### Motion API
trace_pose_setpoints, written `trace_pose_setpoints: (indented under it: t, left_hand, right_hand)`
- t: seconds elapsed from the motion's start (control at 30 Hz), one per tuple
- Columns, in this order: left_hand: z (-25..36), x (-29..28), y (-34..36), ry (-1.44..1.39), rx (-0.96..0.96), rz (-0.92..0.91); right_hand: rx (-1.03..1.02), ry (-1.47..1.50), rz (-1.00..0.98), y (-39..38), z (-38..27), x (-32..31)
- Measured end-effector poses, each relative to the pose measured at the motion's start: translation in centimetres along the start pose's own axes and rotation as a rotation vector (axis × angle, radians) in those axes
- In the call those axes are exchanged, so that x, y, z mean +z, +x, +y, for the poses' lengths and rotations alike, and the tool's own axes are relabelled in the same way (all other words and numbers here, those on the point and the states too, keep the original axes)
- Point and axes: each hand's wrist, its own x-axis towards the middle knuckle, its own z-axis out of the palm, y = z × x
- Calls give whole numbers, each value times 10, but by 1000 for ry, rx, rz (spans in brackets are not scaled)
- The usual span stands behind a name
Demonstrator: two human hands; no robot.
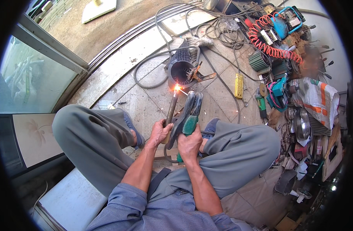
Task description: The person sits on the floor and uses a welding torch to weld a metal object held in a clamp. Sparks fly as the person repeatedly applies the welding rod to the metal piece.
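left hand (160, 132) is wrapped around a brown rod (171, 110), just left of center in the frame, its top end right at a bright orange glow (177, 87). right hand (190, 145) has a solid grip on a green-handled electrode holder (190, 125) beside it, with a thin stick (184, 92) running from there to that same glow. there's a dark round tube (179, 71) just above, upper middle, with a rusty clamp (202, 77) near its right side. yellow box (238, 85) lies right of center, and a coiled orange hose (276, 52) sprawls across the upper right.
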Motion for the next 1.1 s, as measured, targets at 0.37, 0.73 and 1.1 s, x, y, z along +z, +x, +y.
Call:
trace_pose_setpoints:
  t: [0.37, 0.73, 1.1]
  left_hand:
    - [3, -1, -1, 56, -28, 2]
    - [-17, -3, 7, -38, 23, -2]
    - [-20, -6, 9, 20, 38, -6]
  right_hand:
    - [5, -11, -3, 0, 1, 0]
    - [12, -5, 8, 0, 2, 0]
    - [5, -2, 13, 0, -2, -1]
